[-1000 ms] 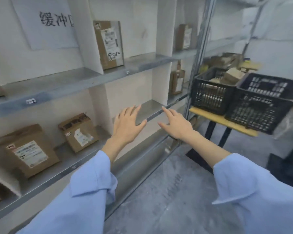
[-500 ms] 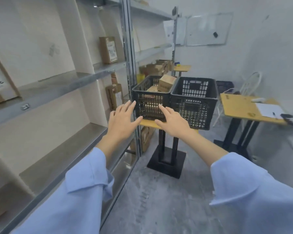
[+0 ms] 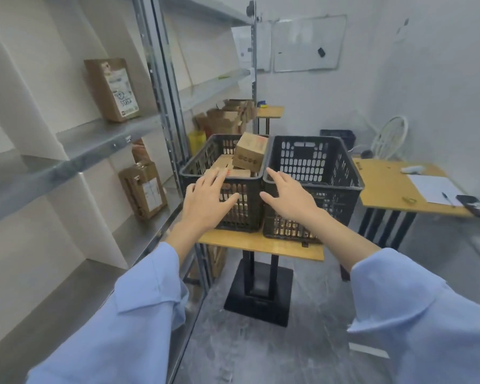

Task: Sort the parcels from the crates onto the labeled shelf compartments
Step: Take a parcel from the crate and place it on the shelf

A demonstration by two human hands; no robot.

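Both hands, left [image 3: 209, 202] and right [image 3: 288, 197], reach forward, fingers spread, empty.

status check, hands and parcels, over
Left hand and right hand open, empty, held out toward left crate and right crate. Parcels piled in left crate, none seen in right. Nothing blocking the reach.

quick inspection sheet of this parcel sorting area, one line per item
surface: small wooden table carries both crates side by side
job's things: left crate holds cardboard parcels; right crate shows none; upper-shelf parcel and lower-shelf parcel stand on the rack
clutter: side desk with paper and phone
hands: left hand and right hand open, empty, before the crates
cables: nothing seen
surroundings: whiteboard on wall, white chair, concrete floor
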